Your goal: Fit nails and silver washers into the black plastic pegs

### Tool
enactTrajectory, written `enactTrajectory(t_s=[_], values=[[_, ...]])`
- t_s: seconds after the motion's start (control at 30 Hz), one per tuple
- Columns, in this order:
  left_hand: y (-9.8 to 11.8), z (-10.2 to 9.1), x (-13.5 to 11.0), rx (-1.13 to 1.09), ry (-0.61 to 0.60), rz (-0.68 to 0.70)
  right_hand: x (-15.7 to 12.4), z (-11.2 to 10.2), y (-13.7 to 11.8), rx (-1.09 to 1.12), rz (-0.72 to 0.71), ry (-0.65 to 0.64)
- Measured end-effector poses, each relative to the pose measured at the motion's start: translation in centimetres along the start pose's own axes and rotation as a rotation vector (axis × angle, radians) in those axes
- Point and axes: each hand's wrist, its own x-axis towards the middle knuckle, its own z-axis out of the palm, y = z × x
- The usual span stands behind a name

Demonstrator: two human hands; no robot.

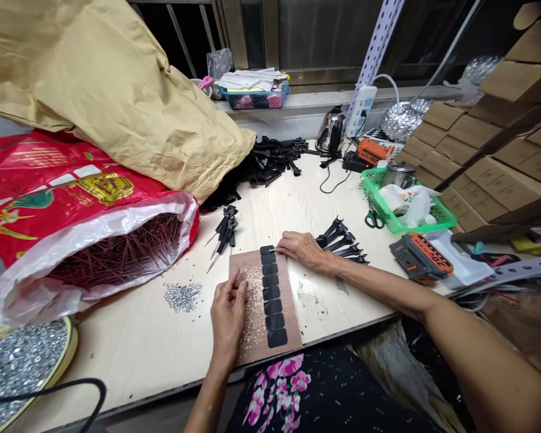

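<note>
A brown board (249,300) lies at the table's front edge, its surface flecked with pale specks. Down its right half runs a column of black rounded-square pads (273,305). My left hand (228,313) rests on the board's left side, fingers curled together; anything between the fingertips is hidden. At the board's top right, my right hand (303,249) has its fingertips pinched beside the uppermost pad (267,250); what they hold is too small to make out. Black plastic pieces (340,237) fan out behind my right hand. Beyond my left hand lie black pieces with metal pins (225,231).
Left of the board is a small heap of clear washer-like bits (183,297), with a full round tray (67,349) further left. A red sack (90,174) spills thin reddish rods. A battery pack (421,257), green basket (446,219) and scissors (374,219) sit to the right.
</note>
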Motion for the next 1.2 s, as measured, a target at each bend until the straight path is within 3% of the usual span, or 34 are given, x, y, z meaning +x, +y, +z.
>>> enactTrajectory(t_s=[0.07,0.17,0.23,0.37,0.5,0.67,0.8,1.03,1.2], values=[[-0.1,0.3,-0.2,0.07,0.046,0.043,-0.8,0.4,-0.7,-0.024,-0.106,-0.046],[-0.2,0.5,-0.3,0.107,0.074,0.076,-2.6,0.7,-2.0,-0.044,-0.43,-0.169],[-0.3,0.5,-0.4,0.117,0.08,0.084,-3.3,0.6,-2.5,-0.038,-0.51,-0.215],[-0.4,0.5,-0.4,0.117,0.088,0.062,-2.9,0.0,-2.7,0.005,-0.416,-0.225],[-0.6,0.6,-0.4,0.108,0.085,0.036,-2.0,-0.1,-2.5,0.03,-0.5,-0.239],[-0.7,0.7,-0.5,0.089,0.099,0.022,-1.3,-0.2,-2.1,-0.016,-0.305,-0.15],[-0.8,0.7,-0.6,0.091,0.103,0.019,-2.3,0.5,-2.7,-0.034,-0.491,-0.184],[-0.7,0.7,-0.7,0.1,0.101,0.035,-2.9,1.5,-3.0,-0.045,-0.438,-0.142],[-0.5,0.6,-0.7,0.104,0.103,0.048,-2.8,1.1,-3.0,-0.092,-0.535,-0.164]])
